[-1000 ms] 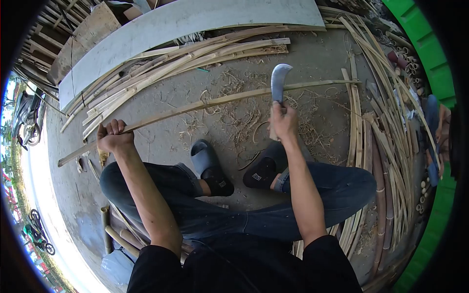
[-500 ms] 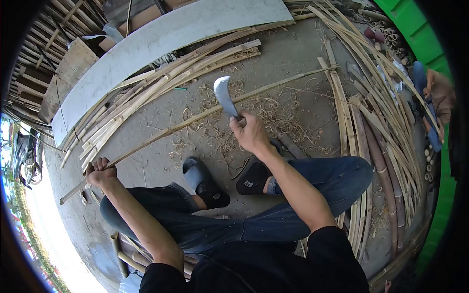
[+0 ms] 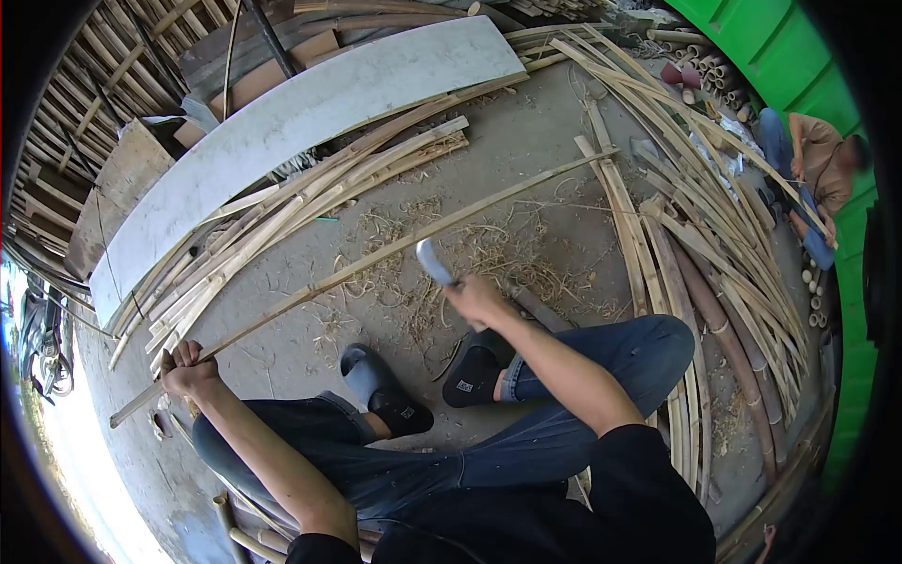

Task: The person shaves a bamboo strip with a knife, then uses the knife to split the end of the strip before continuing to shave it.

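My left hand (image 3: 190,369) is wrapped round a long bamboo strip (image 3: 376,256) near its lower left end. The strip slants up to the right across the floor, its far end over other strips. In my right hand (image 3: 477,303) is the handle of a curved knife (image 3: 433,263), a billhook-like blade with its hooked tip pointing up and left. The blade is apart from the bamboo strip, on my side of it. Thin curled shavings (image 3: 507,254) lie on the floor beneath and around both.
Split bamboo strips lie piled left (image 3: 310,197) beside a long pale board (image 3: 319,122) and right (image 3: 733,244). A brown bamboo pole (image 3: 728,348) lies near my right knee. Another person (image 3: 817,179) sits at the right by a green wall (image 3: 766,47).
My right hand has lowered the knife toward me, away from the bamboo strip. My left hand still grips the strip. The whole view has shifted slightly.
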`<state>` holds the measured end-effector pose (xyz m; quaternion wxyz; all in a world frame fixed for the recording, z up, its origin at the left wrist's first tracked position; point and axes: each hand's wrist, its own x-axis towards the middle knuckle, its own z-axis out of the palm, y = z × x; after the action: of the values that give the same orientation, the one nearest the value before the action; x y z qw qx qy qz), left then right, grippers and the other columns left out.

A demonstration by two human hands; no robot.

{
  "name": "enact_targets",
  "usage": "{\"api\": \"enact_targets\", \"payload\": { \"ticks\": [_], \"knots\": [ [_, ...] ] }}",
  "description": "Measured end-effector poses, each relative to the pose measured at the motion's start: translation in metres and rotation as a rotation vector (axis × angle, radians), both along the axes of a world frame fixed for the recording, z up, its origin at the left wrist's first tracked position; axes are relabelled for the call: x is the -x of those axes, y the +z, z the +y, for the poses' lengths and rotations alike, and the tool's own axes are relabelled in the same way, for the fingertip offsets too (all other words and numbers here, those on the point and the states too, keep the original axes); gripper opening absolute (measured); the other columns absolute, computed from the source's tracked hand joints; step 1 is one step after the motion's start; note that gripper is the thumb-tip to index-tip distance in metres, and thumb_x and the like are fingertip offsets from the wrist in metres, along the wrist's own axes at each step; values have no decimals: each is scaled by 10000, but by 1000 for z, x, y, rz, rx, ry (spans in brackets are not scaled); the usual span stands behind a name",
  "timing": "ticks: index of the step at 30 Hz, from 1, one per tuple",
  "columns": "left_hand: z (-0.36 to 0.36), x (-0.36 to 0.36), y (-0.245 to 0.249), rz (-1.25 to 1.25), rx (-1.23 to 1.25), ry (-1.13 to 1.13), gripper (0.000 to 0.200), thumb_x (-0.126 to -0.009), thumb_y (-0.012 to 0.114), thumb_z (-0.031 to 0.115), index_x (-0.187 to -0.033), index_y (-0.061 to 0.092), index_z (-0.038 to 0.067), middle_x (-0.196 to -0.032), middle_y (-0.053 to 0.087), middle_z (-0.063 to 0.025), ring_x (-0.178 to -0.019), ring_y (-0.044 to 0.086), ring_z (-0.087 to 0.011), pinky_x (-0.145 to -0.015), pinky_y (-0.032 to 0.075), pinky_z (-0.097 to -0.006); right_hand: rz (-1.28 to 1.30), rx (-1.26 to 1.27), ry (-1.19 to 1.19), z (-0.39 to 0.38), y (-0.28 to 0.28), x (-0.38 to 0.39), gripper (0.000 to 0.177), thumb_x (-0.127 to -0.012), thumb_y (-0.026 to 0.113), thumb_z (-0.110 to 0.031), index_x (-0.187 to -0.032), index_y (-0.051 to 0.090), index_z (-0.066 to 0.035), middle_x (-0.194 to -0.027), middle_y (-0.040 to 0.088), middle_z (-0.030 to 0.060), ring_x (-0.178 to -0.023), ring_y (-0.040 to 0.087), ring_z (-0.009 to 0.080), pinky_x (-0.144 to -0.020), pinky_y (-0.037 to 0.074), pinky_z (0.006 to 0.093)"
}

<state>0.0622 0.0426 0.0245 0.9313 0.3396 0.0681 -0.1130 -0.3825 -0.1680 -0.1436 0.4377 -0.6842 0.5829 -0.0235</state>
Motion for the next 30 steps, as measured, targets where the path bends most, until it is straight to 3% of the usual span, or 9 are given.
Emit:
{"api": "enact_targets", "payload": {
  "ticks": [3, 7, 12, 17, 19, 22, 24, 26, 30],
  "knots": [
    [7, -13, 6, -12, -43, 36, 321, -947, 444, 136, -659, 301, 135, -548, 220, 19, -417, 239, -124, -380, 228, -273, -101, 101, 236, 76, -1, -51, 548, -905, 635, -458, -1106, 672, 50, -961, 720, 261, -926, 700, 426, -850, 555, 490],
    [38, -41, 9, 3, -22, 26, 331, -949, 436, 139, -650, 294, 138, -536, 242, 15, -408, 228, -126, -380, 222, -280, -78, 56, 350, 58, 45, -37, 548, -893, 663, -475, -1033, 675, 55, -922, 721, 260, -905, 706, 415, -838, 555, 487],
    [66, -58, 23, 9, -106, 55, 361, -951, 463, 138, -632, 294, 134, -543, 270, 6, -421, 242, -134, -402, 235, -275, 127, 118, 369, -30, 96, 80, 557, -667, 831, -355, -1064, 688, 8, -986, 714, 220, -945, 700, 373, -853, 557, 426],
    [101, -88, 27, -50, -120, 46, 390, -941, 484, 121, -610, 279, 143, -546, 266, -9, -431, 254, -136, -407, 247, -271, 386, 204, 319, -90, 113, 183, 585, -661, 822, -281, -1152, 684, 6, -1024, 727, 214, -944, 708, 360, -841, 556, 407],
    [107, -92, 26, -45, -120, 46, 394, -936, 490, 113, -610, 272, 145, -545, 264, -13, -434, 258, -137, -408, 242, -270, 302, 151, -119, -100, 118, 188, 560, -663, 821, -280, -1114, 694, 25, -918, 738, 203, -853, 721, 346, -785, 559, 396],
    [113, -100, 20, -40, -128, 41, 399, -932, 495, 107, -610, 264, 146, -547, 262, -12, -435, 261, -141, -411, 244, -271, 28, 265, -404, -117, 97, 181, 523, -666, 803, -280, -1058, 703, 51, -849, 736, 204, -787, 721, 335, -747, 556, 390],
    [131, -130, 6, -30, -78, -53, 405, -920, 497, 77, -607, 251, 147, -551, 253, -20, -458, 271, -151, -439, 264, -277, 117, 401, -300, -142, 62, 188, 498, -674, 794, -296, -1010, 706, 60, -860, 738, 206, -799, 723, 328, -750, 556, 389],
    [132, -139, 1, -26, -115, -48, 400, -913, 494, 55, -611, 248, 146, -556, 246, -22, -469, 269, -155, -448, 260, -280, 283, 564, -167, -157, 34, 196, 488, -713, 789, -254, -1037, 682, 94, -763, 710, 131, -619, 668, 198, -613, 519, 316],
    [145, -167, -24, -18, -63, -95, 392, -907, 490, 41, -615, 250, 145, -558, 244, -22, -470, 259, -155, -451, 254, -286, 142, 282, -425, -147, 42, 175, 382, -703, 786, -276, -917, 718, 32, -795, 729, 145, -722, 706, 243, -701, 536, 349]
  ]
}}
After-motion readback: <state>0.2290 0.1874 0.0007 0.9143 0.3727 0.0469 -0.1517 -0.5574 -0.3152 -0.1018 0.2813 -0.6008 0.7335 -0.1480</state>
